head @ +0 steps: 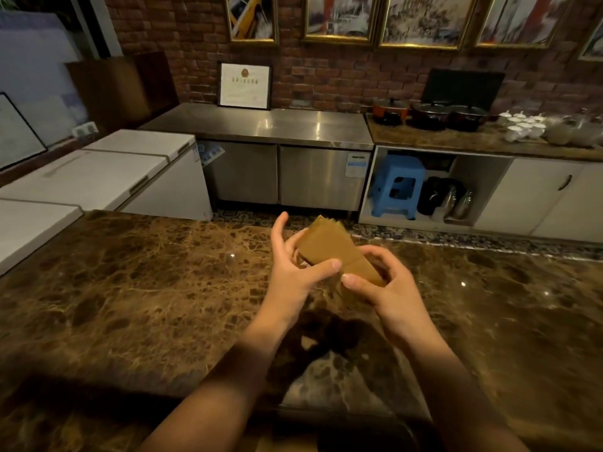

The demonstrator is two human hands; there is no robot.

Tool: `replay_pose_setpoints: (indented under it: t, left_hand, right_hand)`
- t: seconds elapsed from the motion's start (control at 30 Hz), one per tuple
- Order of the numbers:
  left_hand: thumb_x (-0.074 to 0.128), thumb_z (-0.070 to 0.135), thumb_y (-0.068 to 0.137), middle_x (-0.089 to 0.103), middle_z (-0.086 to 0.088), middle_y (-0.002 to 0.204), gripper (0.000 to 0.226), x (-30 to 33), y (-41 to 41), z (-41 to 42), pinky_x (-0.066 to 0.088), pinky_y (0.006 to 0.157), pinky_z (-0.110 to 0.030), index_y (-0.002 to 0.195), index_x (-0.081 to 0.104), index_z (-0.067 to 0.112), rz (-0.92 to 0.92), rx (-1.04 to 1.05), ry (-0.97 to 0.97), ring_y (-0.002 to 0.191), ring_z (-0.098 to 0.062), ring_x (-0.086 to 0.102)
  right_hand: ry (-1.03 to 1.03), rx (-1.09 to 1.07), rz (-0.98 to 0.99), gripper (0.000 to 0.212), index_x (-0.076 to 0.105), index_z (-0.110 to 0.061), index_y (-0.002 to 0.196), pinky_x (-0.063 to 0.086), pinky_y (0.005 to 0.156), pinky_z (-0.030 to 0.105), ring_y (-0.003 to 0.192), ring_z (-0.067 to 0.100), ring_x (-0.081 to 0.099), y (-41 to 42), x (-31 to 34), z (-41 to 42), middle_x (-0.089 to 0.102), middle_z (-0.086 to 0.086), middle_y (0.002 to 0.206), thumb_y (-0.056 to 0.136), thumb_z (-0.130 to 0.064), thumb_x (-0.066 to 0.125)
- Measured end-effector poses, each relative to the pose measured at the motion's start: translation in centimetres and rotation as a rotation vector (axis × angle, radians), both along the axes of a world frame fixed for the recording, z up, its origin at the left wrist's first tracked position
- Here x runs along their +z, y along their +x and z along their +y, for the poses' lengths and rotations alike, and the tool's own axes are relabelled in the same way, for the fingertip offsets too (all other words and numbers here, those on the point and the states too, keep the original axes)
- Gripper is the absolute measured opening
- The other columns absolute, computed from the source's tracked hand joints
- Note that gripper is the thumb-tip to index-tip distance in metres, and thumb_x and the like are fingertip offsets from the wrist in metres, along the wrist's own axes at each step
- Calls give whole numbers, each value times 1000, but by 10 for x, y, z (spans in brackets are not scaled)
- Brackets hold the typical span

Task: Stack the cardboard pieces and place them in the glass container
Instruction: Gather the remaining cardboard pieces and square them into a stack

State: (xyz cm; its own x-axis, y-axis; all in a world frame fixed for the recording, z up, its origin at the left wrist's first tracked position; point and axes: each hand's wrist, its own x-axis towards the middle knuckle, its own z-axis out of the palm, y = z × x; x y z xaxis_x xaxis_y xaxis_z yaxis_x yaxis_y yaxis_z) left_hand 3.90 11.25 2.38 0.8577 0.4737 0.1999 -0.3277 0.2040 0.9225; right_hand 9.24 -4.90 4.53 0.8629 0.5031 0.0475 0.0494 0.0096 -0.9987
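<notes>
We hold the cardboard stack (329, 247) above the counter (130, 288), mid-scene | left hand (295, 272) and right hand (385, 288) both pinching it | risk: uneven far edges, pieces could slide apart | glass container not visible

Dim warm light glints in small highlights on the glossy surface (130, 288), arm shadows darken six o'clock, and the edges bend and blur.
</notes>
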Motion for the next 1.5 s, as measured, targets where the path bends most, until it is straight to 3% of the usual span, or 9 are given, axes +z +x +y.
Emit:
replay_pose_setpoints:
  t: [0.13,0.2,0.27,0.4,0.6,0.7,0.97,1.37,1.5]
  left_hand:
    - [85,52,63,67,-8,122,74,-7,23,-7,58,82,-28,128,60,29,133,-15,-60,107,-20,70]
    - [76,76,56,64,-13,130,103,-9,36,-15,54,98,-41,136,55,14,323,11,-46,118,-29,64]
    - [65,79,63,66,-13,127,97,-20,50,-20,50,103,-50,133,57,12,472,45,34,116,-29,64]
    - [59,38,97,69,-9,85,30,-65,71,-22,55,76,-40,84,65,11,560,111,182,82,-27,67]
    - [59,11,99,74,1,91,12,-111,75,-18,52,67,-18,92,65,19,489,40,122,84,-15,69]
    - [60,7,97,77,-1,98,16,-110,75,-15,57,70,-23,104,65,20,421,17,13,89,-16,73]
    - [49,19,102,74,-2,81,28,-110,76,-23,56,64,-26,85,71,24,340,35,43,72,-12,69]
    - [53,22,97,74,-5,81,24,-96,78,-25,56,73,-34,84,72,22,275,11,37,78,-19,69]
    - [49,6,101,66,0,77,26,-116,76,-21,51,62,-22,84,65,16,354,74,61,67,-4,63]
  right_hand:
    - [-324,-65,-522,51,58,-40,118,46,93,15,109,-2,57,20,-17,-7,59,-22,117,81,-15,82]
    - [-399,-73,-608,53,57,-37,123,42,103,25,118,6,53,28,-31,-8,54,-15,123,82,-13,80]
    - [-380,-86,-567,51,56,-37,117,40,106,31,120,12,51,36,-47,-10,52,-10,123,82,-9,79]
    - [-325,-91,-329,53,53,-41,107,42,102,25,113,9,51,39,-92,-15,49,-11,117,82,0,75]
    - [-120,-247,-23,34,53,-37,123,56,88,26,108,3,62,34,-138,-7,57,-10,124,93,-35,69]
    - [-84,-461,24,7,62,-33,104,55,80,31,101,17,67,38,-141,5,67,-4,108,99,-28,61]
    - [118,-601,109,29,70,-24,80,51,70,21,78,4,64,49,-142,16,71,-9,82,100,-21,50]
    - [154,-678,125,32,71,-27,85,50,68,15,73,-1,65,58,-133,21,72,-11,77,99,-11,46]
    - [83,-616,78,35,69,-27,85,48,75,24,80,2,62,46,-146,22,69,-9,85,102,-7,46]
